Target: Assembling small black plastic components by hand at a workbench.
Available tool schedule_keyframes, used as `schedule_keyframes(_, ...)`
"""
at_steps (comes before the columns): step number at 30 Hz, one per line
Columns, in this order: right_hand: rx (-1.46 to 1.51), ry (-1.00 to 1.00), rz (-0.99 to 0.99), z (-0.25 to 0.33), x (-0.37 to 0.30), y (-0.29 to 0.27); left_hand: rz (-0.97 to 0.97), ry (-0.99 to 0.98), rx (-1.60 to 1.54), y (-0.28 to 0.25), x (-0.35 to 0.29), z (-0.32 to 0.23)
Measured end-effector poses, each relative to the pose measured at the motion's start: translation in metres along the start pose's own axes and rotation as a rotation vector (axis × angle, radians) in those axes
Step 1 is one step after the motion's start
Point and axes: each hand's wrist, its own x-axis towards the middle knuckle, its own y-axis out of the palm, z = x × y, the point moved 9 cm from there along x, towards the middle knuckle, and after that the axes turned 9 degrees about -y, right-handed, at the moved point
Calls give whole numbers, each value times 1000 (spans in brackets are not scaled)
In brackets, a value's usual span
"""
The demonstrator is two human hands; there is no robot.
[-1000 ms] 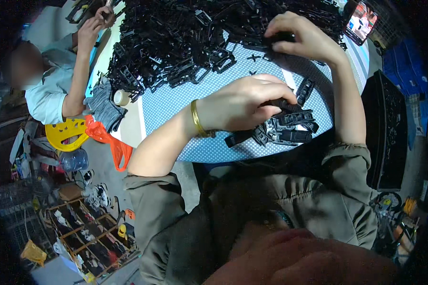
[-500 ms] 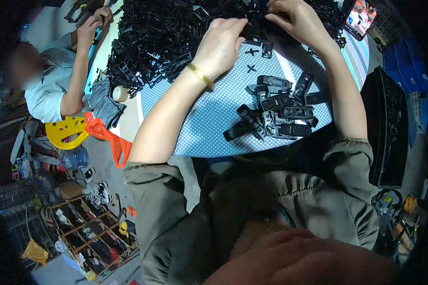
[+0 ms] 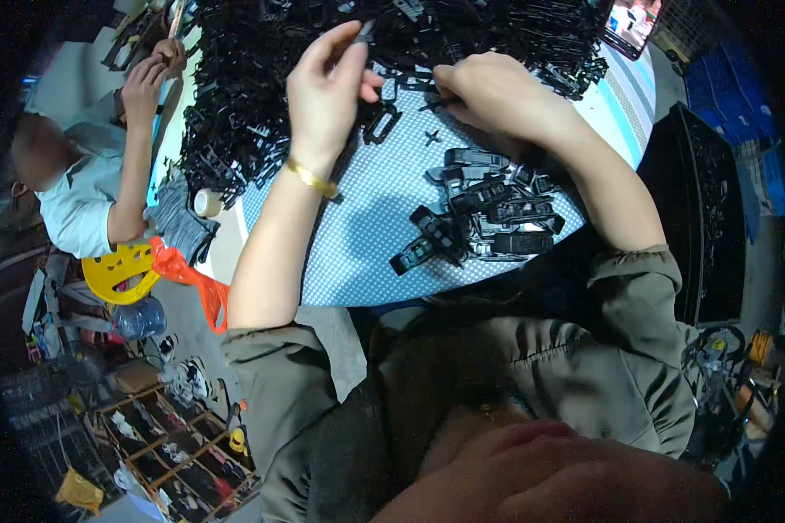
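Note:
My left hand (image 3: 324, 96) is raised at the near edge of a big heap of black plastic parts (image 3: 262, 70). Its thumb and forefinger pinch a small dark grey plastic piece (image 3: 365, 33). Farther right, my right hand (image 3: 506, 96) is bent down low over the table, its fingertips closed at a small black cross-shaped piece (image 3: 430, 106), partly covered by them. Another black cross-shaped piece (image 3: 433, 138) lies just nearer. A small pile of black slotted plastic assemblies (image 3: 497, 205) rests on the patterned cloth (image 3: 340, 253) below my right hand. A black frame-like part (image 3: 381, 125) lies beside my left hand.
At the far left a person (image 3: 92, 183) sits at the table's side, both hands raised. A phone (image 3: 631, 24) stands at the far right. On the left table edge are a cream roll (image 3: 207, 203), grey cloth (image 3: 181, 218) and a red plastic bag (image 3: 192, 275). A black tray (image 3: 715, 218) stands right.
My left hand has drawn back from the heap and turned up, with a small piece now in its pinch. My right hand has come down nearer me to the cross-shaped piece. The whole view has shifted slightly.

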Motion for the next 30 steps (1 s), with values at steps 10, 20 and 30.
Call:
schedule_keyframes(10,-37,162,3,-5,4,2,133,-374,-512,2,-7,25)
schedule_keyframes(20,345,-12,-326,-2,5,-39,301,-436,-370,23,-17,32)
schedule_keyframes(30,214,-256,-510,21,1,-49,338,-453,-378,28,-25,38)
